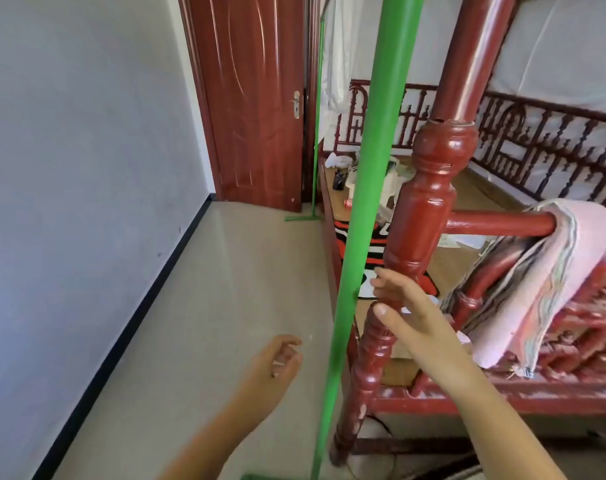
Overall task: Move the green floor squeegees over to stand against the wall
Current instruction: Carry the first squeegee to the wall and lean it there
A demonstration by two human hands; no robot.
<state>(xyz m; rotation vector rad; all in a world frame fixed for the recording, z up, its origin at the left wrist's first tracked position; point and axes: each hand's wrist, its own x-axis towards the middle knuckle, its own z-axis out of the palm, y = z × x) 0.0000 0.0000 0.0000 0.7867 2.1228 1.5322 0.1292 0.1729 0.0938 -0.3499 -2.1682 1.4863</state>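
2 hands (281, 358) (403, 308) open, empty | green squeegees (367, 202) (316, 133) by red bed (429, 202) | tiled floor (197, 323)

your right hand (403, 303) reaches forward, fingers spread and loose, thumb up, holding nothing. your left hand (277, 365) hangs lower, forearm angled in from below, fingers half curled, palm turned inward, also holding nothing.

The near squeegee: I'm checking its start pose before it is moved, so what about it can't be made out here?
Head view:
- Near squeegee: pole top cut off by the top edge.
- Its blade: mostly cut off by the bottom edge.
- Contact with the bedpost: cannot tell whether it leans on it.
- Right hand: open beside the pole; fingertip contact unclear.
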